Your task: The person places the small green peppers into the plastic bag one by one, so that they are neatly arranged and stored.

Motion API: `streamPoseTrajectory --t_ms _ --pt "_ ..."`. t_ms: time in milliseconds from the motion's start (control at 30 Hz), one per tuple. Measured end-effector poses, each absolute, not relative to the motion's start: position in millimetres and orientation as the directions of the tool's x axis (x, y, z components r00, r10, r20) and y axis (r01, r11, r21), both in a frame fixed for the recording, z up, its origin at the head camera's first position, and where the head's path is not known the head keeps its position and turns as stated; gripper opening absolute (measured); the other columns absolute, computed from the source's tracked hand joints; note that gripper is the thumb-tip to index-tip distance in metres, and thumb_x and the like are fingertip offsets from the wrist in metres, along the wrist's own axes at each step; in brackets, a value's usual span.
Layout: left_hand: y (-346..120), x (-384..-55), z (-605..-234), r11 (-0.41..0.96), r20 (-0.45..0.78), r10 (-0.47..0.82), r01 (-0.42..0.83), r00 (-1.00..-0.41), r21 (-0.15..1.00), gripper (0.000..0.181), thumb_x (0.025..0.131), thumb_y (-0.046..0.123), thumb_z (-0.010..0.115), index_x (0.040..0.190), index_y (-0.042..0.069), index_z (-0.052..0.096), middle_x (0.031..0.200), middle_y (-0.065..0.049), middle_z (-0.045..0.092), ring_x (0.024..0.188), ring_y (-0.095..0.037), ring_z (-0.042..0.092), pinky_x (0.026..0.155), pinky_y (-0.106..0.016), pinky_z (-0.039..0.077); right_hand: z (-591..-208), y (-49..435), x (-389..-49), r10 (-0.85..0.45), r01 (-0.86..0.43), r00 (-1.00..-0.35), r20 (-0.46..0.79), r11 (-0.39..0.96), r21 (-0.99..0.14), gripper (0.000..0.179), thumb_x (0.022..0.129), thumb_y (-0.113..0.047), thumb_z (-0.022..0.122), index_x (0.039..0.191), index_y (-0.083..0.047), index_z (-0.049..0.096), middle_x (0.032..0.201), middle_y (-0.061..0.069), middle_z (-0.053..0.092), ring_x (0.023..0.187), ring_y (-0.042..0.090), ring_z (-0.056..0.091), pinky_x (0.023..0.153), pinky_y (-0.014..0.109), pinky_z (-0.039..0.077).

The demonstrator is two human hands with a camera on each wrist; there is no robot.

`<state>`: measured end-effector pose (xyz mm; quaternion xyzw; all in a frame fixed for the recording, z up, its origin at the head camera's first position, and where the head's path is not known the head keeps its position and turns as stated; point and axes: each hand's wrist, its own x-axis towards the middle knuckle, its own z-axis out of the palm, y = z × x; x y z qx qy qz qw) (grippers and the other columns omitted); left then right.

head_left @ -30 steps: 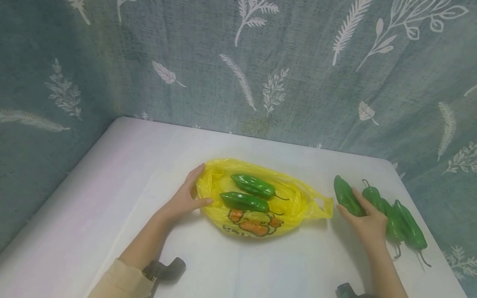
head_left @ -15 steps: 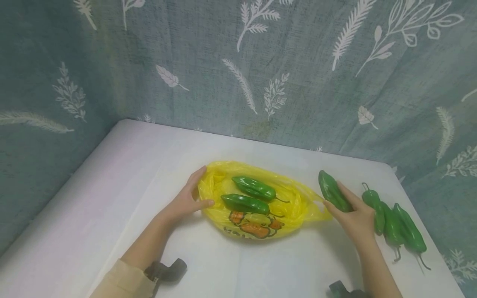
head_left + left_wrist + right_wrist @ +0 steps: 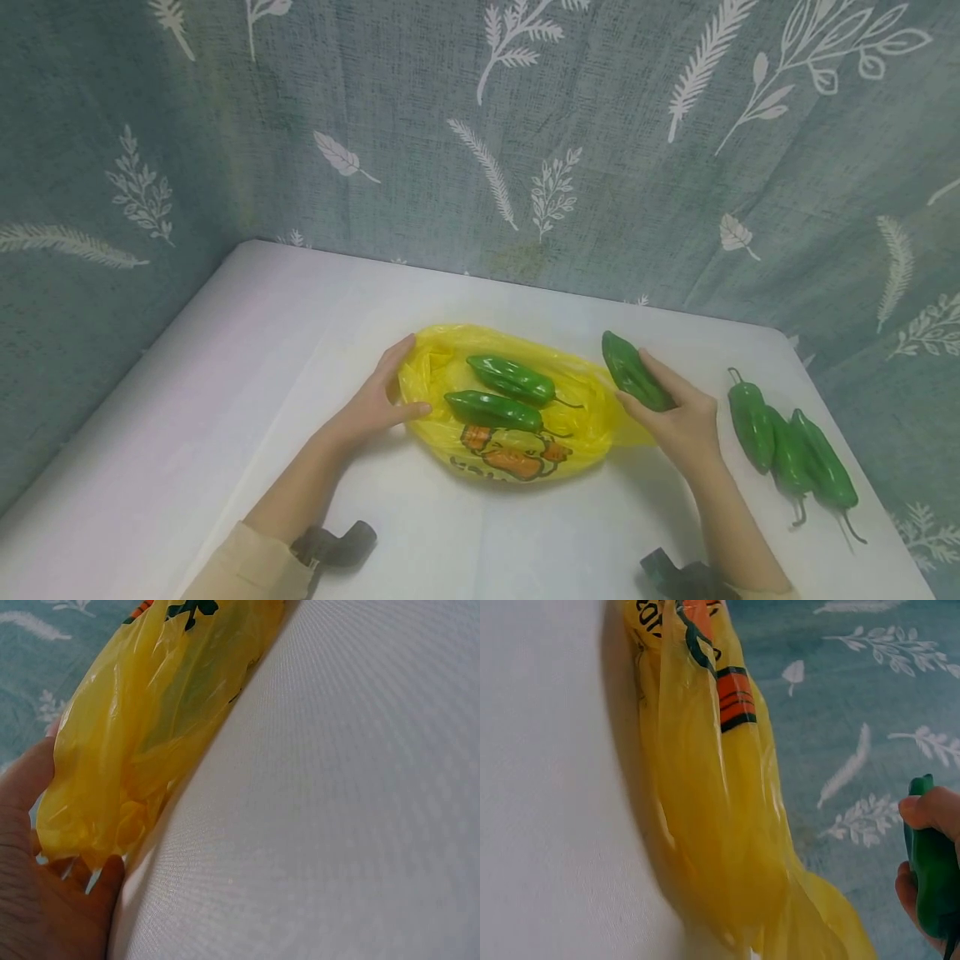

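A yellow plastic bag [image 3: 438, 440] with a cartoon print lies on the white table, its mouth spread upward. Two glossy green peppers, an upper pepper [image 3: 510, 379] and a lower pepper [image 3: 492, 409], lie in it. My left hand [image 3: 375, 406] holds the bag's left end, thumb on the near rim and fingers round the far side; the left wrist view shows fingers under the yellow plastic [image 3: 97, 780]. My right hand [image 3: 682, 417] grips another green pepper [image 3: 628, 367] over the bag's right end. In the right wrist view, thumb and fingers wrap this pepper [image 3: 934, 877].
Several more green peppers lie together at the table's right side, among them a left pepper [image 3: 747, 414] and a right pepper [image 3: 828, 462]. A teal curtain [image 3: 420, 208] with white leaf prints stands behind the white table [image 3: 277, 367].
My right hand has carried the green pepper leftward from beside the other peppers to over the bag's right end. My left hand has stayed at the bag's left end.
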<state>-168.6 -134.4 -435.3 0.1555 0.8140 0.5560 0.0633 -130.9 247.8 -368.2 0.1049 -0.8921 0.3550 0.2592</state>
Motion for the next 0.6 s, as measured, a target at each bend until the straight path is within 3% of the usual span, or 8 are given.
streamPoseTrajectory --t_ms 167,367,500,600 --pt "-133 -169 -435 0.319 0.067 0.323 0.175 -0.944 0.931 0.101 0.075 0.025 0.075 0.153 0.015 0.012 0.159 -0.008 0.007 0.146 -0.03 0.003 0.115 -0.058 0.002 -369 240 -135 -0.05 -0.407 -0.849 0.526 0.697 -0.591 0.059 0.068 -0.004 0.082 0.124 -0.003 0.062 0.122 0.017 0.062 0.112 -0.005 0.05 0.088 0.002 0.039" --pt "-134 -169 -435 0.322 0.069 0.322 0.177 -0.944 0.93 0.1 0.076 0.026 0.075 0.153 0.015 0.012 0.159 -0.007 0.006 0.146 -0.03 0.003 0.115 -0.058 0.002 -368 229 -137 -0.098 -0.421 -0.863 0.495 0.68 -0.6 0.059 0.069 -0.005 0.081 0.124 -0.002 0.061 0.123 0.017 0.062 0.111 0.034 0.06 0.088 0.002 0.038" --pt "-134 -170 -436 0.32 0.063 0.321 0.171 -0.945 0.932 0.101 0.075 0.026 0.076 0.153 0.015 0.012 0.159 -0.006 0.006 0.146 -0.029 0.002 0.115 -0.058 0.002 -369 222 -139 -0.121 -0.427 -0.871 0.476 0.664 -0.614 0.059 0.069 -0.005 0.082 0.124 -0.001 0.061 0.124 0.016 0.061 0.111 0.035 0.06 0.089 0.004 0.04" --pt "-134 -170 -436 0.316 0.061 0.322 0.168 -0.945 0.934 0.101 0.075 0.027 0.076 0.153 0.016 0.012 0.159 -0.006 0.006 0.146 -0.029 0.002 0.115 -0.058 0.002 -369 216 -140 -0.135 -0.428 -0.878 0.459 0.652 -0.627 0.058 0.068 -0.005 0.082 0.123 -0.001 0.061 0.123 0.016 0.062 0.111 0.035 0.06 0.089 0.018 0.048"
